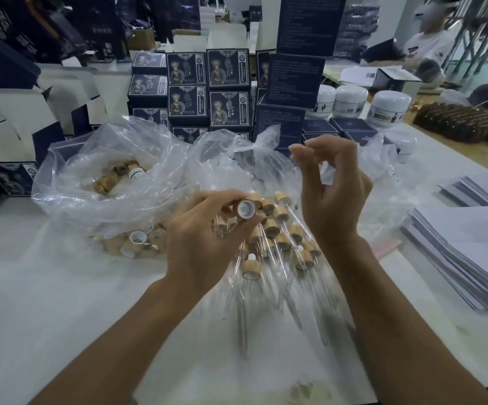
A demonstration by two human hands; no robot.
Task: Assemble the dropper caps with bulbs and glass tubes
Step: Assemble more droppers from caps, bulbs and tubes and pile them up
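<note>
Your left hand [204, 238] pinches a cap [246, 209] at its fingertips, open end up, above the dropper pile [280, 238]; your right hand [331, 194] raised beside it, fingers loosely curled, holding nothing visible

White work table [47, 302] bearing a clear plastic bag [96, 176] of loose wooden caps at left and a central pile of assembled droppers [280, 238] on clear film. Stacked dark printed boxes [207, 89] and white jars [349, 102] stand behind; stacks of paper sheets [459, 258] lie right.

Two bare forearms, no sleeves, left hand [199, 244], right hand [333, 200], ringless fingers [301, 149]
</note>
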